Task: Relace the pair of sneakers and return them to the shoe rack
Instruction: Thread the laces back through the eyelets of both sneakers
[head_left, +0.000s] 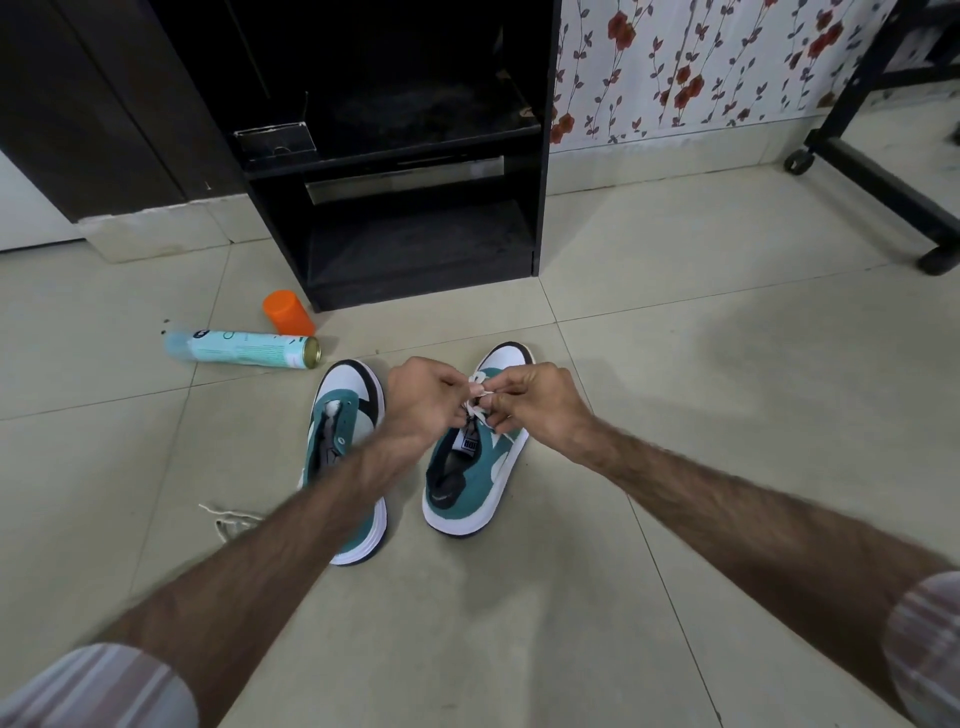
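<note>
Down on the pale tiled floor (649, 364), our left hand (423, 397) and right hand (535, 397) pinch the white lace (475, 402) over the right sneaker (475, 467), fingers curled tight. Just left of our fingers stands the left sneaker (345, 457), a loose lace (226, 519) beside it. Beyond our fingertips sits the black shoe rack (395, 171); a spray can (241, 351) and an orange cap (288, 312) lie to its left, against floral wallpaper (701, 67).
</note>
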